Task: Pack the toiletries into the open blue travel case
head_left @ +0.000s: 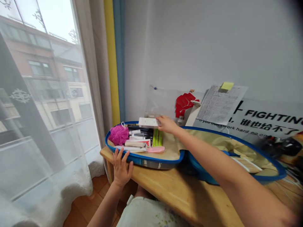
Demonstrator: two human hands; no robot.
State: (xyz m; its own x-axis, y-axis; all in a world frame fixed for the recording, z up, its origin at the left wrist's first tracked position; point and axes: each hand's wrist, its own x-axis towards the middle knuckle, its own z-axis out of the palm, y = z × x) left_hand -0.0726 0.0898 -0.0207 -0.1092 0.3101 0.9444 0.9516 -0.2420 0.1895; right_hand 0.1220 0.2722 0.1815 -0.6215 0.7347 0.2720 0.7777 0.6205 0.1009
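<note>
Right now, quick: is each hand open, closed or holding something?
Left hand: open, fingers spread at the near edge of the blue-rimmed, beige-lined case.
Right hand: closed, holding the white rectangular box by one end.

Case (163,161) has blue rim w/ beige lining (170,149); box (147,122) white, mesh puff (119,135) hot pink, slim strips (154,137) lime grn, flat piece (155,149) pale pink. Bench (165,183) lt brown w/ wood grain. Curtains (110,63) yel., blue & grey-beige, sheer one (42,151) white w/ scroll motif.

A wooden table (170,187) carries an open blue-rimmed suitcase (153,162), its two halves side by side
</note>
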